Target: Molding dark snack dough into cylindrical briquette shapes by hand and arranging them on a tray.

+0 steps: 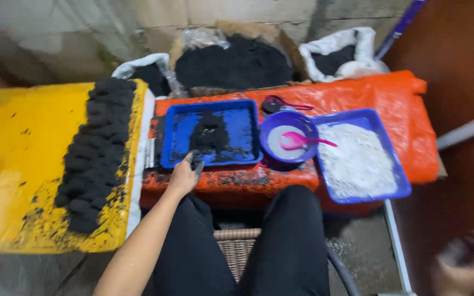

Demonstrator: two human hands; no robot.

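Black lumps (pixel 95 148) are sitting in rows on the yellow board (pixel 23 142) on my left. My left hand (pixel 185 174) is resting open, sooty fingers touching the rim of the blue tray (pixel 242 129) holding the black mix (pixel 209 134). Next comes the purple bowl (pixel 289 137) with a pink spoon (pixel 303 141), then white powder (pixel 357 159). My right hand (pixel 464 263) is blurring low right, can't tell its grip.

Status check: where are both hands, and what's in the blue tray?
Left hand open at blue tray edge, fingers blackened. Right hand blurred, low right, off the work. Black paste heaped in tray. Nothing in the way.
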